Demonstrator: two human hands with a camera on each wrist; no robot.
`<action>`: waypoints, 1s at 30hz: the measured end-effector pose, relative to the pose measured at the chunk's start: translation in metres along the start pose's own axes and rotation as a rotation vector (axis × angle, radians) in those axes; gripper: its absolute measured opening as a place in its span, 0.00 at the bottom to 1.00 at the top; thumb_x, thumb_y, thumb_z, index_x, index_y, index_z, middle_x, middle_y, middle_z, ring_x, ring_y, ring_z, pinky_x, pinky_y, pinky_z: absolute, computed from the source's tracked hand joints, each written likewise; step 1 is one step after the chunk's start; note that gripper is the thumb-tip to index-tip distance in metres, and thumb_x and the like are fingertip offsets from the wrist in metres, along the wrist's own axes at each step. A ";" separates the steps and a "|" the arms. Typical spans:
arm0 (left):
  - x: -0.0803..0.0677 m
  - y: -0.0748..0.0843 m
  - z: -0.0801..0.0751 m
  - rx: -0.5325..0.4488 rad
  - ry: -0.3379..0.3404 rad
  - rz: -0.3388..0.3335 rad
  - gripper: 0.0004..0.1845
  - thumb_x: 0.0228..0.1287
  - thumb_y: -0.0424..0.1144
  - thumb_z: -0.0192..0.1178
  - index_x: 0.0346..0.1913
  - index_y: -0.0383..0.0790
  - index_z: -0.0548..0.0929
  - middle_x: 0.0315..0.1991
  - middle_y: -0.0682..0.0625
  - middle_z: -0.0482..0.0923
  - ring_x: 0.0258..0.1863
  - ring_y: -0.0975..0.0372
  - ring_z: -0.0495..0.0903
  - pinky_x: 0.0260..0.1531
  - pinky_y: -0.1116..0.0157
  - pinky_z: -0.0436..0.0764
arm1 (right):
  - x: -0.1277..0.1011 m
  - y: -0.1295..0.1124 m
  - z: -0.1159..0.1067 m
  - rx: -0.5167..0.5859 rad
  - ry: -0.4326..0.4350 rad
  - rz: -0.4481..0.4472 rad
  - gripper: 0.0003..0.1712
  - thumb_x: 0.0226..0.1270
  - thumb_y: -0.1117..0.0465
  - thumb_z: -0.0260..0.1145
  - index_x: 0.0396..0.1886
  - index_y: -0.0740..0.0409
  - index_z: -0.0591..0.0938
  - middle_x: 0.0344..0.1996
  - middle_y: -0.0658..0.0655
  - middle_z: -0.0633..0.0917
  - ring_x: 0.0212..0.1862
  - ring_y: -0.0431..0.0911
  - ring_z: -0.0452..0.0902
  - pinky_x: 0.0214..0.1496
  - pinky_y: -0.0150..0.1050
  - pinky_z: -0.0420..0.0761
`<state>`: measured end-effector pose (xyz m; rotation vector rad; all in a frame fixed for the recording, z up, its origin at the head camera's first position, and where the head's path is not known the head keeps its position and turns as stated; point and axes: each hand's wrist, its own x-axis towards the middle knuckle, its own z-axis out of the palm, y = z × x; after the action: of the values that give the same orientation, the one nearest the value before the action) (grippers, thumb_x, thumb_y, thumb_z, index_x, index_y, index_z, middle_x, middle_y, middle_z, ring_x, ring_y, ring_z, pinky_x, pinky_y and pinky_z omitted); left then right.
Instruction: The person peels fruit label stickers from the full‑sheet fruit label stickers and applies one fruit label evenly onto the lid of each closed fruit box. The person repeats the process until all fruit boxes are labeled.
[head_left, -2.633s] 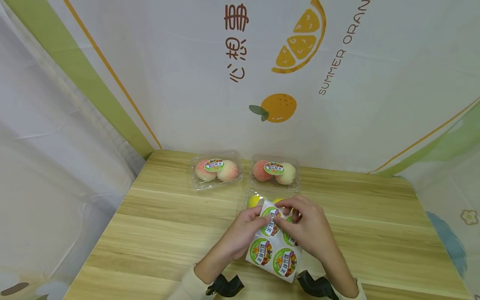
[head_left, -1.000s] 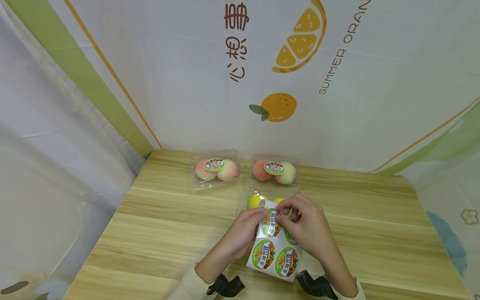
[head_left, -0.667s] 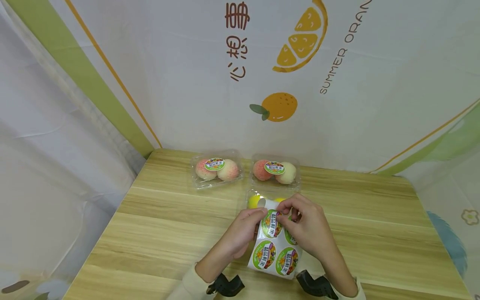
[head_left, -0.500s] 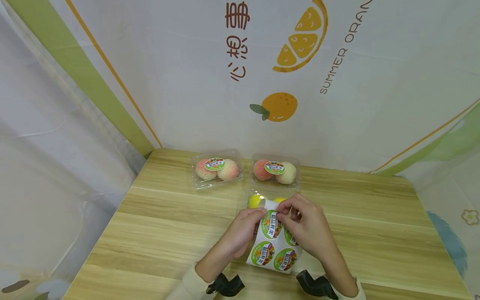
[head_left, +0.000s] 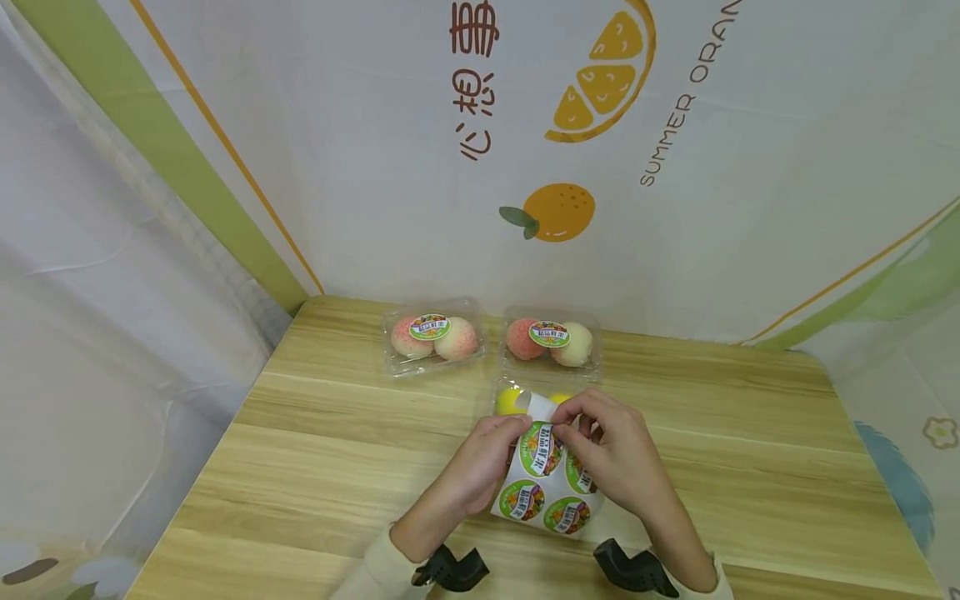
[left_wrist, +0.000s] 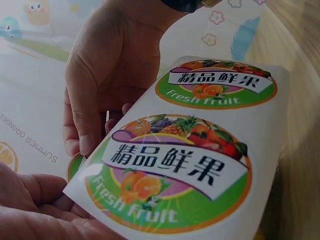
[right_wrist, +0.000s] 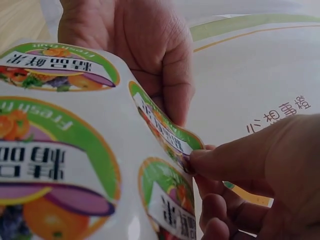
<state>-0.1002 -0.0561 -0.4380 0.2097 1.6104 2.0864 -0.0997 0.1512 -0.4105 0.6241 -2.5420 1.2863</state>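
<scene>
My left hand [head_left: 483, 467] grips the left edge of a white sheet of round fruit stickers [head_left: 546, 483], its thumb on top near the upper end. At that end, my right hand [head_left: 615, 450] pinches the edge of one sticker [head_left: 542, 450] between thumb and index finger. The right wrist view shows this sticker [right_wrist: 162, 127] bent up with the backing toward the right thumb [right_wrist: 220, 160]; how much has come loose I cannot tell. Behind the sheet is a clear clamshell box [head_left: 487, 408] with yellow fruit [head_left: 510, 401], partly hidden.
Two clear boxes stand at the table's back edge: the left box [head_left: 397, 367] and the right box [head_left: 592, 371]. Each holds two pinkish or pale peach-like fruits and bears a round label. A printed curtain [head_left: 375, 167] hangs behind the wooden table [head_left: 315, 467].
The left thumb has drawn back from the sticker's middle to the sheet's edge. The sheet's lower end has curled up and away from me. The right hand keeps its pinch almost in place.
</scene>
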 end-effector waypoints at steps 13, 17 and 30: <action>0.000 0.001 -0.001 -0.050 -0.011 -0.035 0.23 0.85 0.40 0.47 0.49 0.21 0.85 0.34 0.49 0.89 0.36 0.65 0.89 0.37 0.69 0.86 | 0.000 -0.002 -0.003 0.052 -0.031 0.028 0.16 0.67 0.75 0.77 0.36 0.48 0.86 0.29 0.42 0.78 0.30 0.39 0.74 0.29 0.35 0.78; 0.000 0.002 -0.002 -0.054 -0.014 -0.038 0.22 0.84 0.40 0.47 0.48 0.23 0.85 0.34 0.50 0.89 0.35 0.65 0.88 0.37 0.69 0.86 | 0.000 -0.002 -0.003 0.074 -0.036 0.026 0.16 0.68 0.75 0.77 0.36 0.48 0.86 0.30 0.43 0.78 0.30 0.40 0.74 0.29 0.35 0.78; 0.000 0.001 -0.003 -0.054 -0.034 -0.026 0.25 0.86 0.41 0.47 0.52 0.18 0.84 0.36 0.48 0.90 0.37 0.65 0.89 0.40 0.68 0.86 | -0.001 -0.006 -0.008 0.157 -0.071 0.105 0.07 0.72 0.72 0.74 0.38 0.56 0.88 0.31 0.45 0.83 0.30 0.42 0.77 0.31 0.36 0.80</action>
<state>-0.1013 -0.0592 -0.4378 0.2038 1.5271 2.0924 -0.0958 0.1547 -0.4020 0.5822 -2.5791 1.5377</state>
